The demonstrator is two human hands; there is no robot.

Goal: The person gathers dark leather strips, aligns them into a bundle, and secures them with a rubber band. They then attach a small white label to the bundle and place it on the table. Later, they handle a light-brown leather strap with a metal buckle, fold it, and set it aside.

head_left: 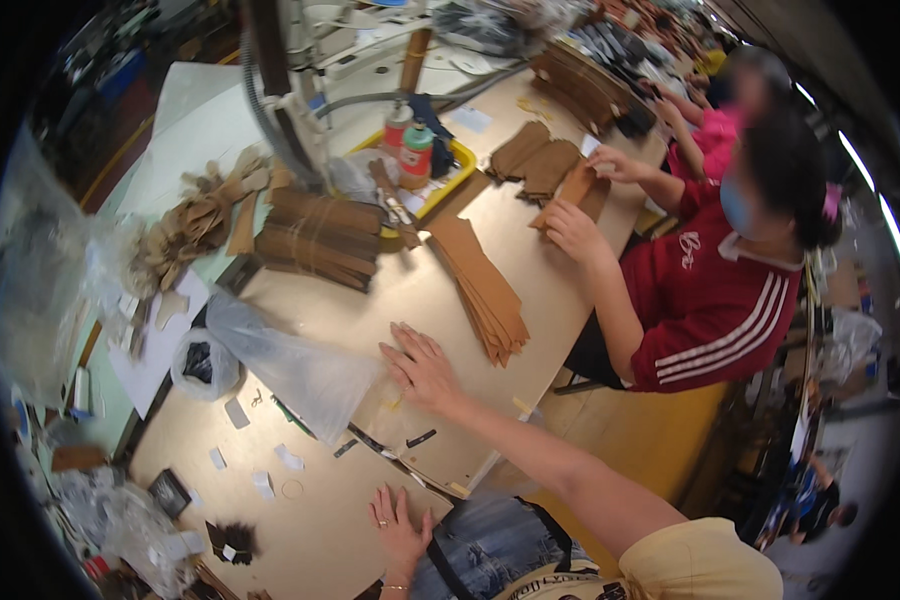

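Note:
My right hand (pixel 422 372) reaches out over the pale worktable, fingers spread and palm down. Its fingertips are beside the edge of a translucent plastic sheet or bag (pixel 295 365); I cannot tell whether they touch it. Nearer to me, my left hand (pixel 400 528) lies on the table with its fingers apart, a ring on one finger and nothing in it. Beyond the right hand lies a fanned stack of tan leather-like strips (pixel 482 295). Small dark strips (pixel 421 438) and pale paper slips (pixel 263 485) lie between and left of my hands.
A co-worker in a red shirt (pixel 710 290) at the right handles a brown piece (pixel 577 190). Tied brown strips (pixel 320 238) and a yellow tray (pixel 458 165) with bottles stand further back. A small bag-lined container (pixel 206 365) and a dark bristly bundle (pixel 232 541) are at the left.

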